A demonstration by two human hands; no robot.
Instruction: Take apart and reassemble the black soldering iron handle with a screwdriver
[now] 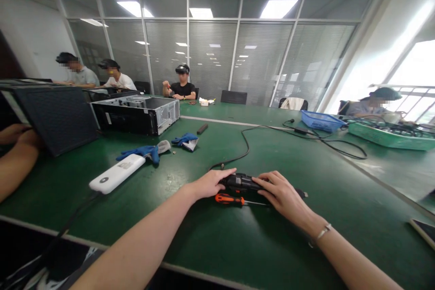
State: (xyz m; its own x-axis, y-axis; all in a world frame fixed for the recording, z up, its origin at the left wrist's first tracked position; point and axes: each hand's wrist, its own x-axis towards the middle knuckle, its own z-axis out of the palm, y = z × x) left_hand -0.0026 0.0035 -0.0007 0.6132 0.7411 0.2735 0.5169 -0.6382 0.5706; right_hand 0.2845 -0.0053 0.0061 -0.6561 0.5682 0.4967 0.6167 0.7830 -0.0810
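Note:
A long black device (242, 182) lies across the green table in front of me, its exact kind unclear. My left hand (212, 183) grips its left end, with a finger stretched along the top. Over its right part lies my right hand (280, 192), fingers bent onto the casing and hiding some of it. Just on the near side, an orange and black screwdriver (231, 199) rests on the table, its shaft pointing right under my right hand. A black cable (247, 145) runs from near my left hand toward the back right.
A white power bank (118, 174), blue-grey gloves (146, 152) and an opened computer case (136, 113) are to the left. A neighbour's arm (16, 158) reaches beside a dark case (57, 118). Blue basket (321, 121) and green basket (390, 138) stand right. Several people sit around.

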